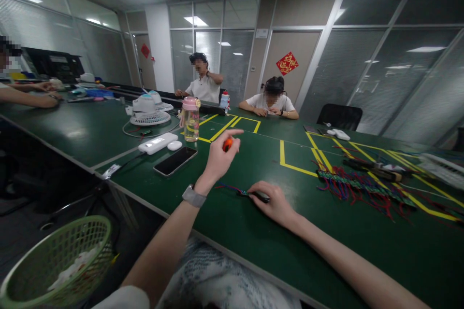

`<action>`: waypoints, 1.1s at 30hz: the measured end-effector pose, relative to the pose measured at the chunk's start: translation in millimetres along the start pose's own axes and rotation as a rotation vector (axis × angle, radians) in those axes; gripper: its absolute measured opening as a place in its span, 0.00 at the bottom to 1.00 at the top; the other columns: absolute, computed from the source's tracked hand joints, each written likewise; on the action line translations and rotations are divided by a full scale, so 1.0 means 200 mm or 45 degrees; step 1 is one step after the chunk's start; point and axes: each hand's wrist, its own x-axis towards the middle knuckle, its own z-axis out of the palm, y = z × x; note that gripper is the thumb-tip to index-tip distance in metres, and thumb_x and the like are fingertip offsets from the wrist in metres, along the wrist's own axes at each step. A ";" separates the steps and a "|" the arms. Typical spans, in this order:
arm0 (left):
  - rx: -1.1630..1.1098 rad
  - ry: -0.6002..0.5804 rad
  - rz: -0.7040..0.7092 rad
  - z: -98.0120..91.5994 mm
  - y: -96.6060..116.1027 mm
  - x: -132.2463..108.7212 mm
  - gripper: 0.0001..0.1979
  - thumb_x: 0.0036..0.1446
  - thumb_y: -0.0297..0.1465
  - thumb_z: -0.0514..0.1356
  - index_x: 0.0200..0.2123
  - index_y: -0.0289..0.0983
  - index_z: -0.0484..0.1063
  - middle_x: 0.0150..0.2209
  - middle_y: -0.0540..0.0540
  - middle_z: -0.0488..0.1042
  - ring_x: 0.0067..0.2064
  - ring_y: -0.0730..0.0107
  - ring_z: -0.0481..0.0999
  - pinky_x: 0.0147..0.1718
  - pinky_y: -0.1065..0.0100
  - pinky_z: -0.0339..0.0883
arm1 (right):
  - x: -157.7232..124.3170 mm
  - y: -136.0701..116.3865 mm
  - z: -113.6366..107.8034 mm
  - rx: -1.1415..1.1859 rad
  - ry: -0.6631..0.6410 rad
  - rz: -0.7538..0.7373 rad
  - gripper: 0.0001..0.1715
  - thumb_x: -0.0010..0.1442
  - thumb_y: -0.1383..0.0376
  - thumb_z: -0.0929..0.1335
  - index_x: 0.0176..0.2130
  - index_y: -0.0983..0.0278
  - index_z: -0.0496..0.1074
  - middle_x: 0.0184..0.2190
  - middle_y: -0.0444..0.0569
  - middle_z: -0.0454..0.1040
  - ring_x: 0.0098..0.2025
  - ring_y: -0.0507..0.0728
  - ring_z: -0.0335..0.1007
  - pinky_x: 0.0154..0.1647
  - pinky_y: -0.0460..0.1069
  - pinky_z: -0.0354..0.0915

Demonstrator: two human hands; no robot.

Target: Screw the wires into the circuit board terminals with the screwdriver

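Presently, left hand raised over dark green bench, pinching small orange round object, right hand at 4 o'clock, pinning down dark braided cord with red and blue threads.

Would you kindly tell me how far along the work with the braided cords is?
Looks done: a pile of braided cords lies on the table to the right. In hand: the right hand holds down a short cord, while the left hand lifts a small orange tool above it. Left: this cord's loose threads look unfinished; how many more remain cannot be told.
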 end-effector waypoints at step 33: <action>0.912 -1.109 0.069 0.03 -0.04 -0.19 0.07 0.47 0.33 0.61 0.31 0.40 0.76 0.32 0.47 0.76 0.35 0.64 0.76 0.29 0.70 0.62 | 0.07 -0.05 -0.07 -0.065 -0.249 -0.136 0.10 0.56 0.74 0.65 0.32 0.63 0.75 0.34 0.51 0.76 0.37 0.55 0.73 0.38 0.48 0.68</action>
